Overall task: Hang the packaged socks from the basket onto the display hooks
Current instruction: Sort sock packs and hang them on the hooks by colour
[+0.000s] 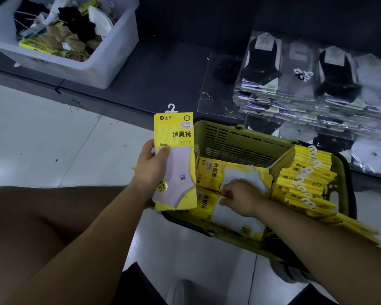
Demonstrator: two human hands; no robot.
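Pack: flat, glossy yellow card sleeve with a pale sock showing in its cut-out and a white plastic hook on top. I hold it upright over the basket's left edge.
Left hand: clamped on the pack's lower left, thumb across the front.
Right hand: down in the basket, fingers curled, pinching the yellow edge of a flat pack.
Basket: olive-green plastic with slotted walls, standing on the floor beside the ledge.
Row: more yellow packs on edge along the basket's right side, white hooks up, some leaning over the near rim.
Bin: translucent plastic tub on the ledge, holding loose black, tan and white socks.
Bags: crinkly clear bags of black, grey and white socks, stacked on the ledge to my right.
Ledge: dark, matte, low.
Floor: pale glossy tiles, flecked with dirt.
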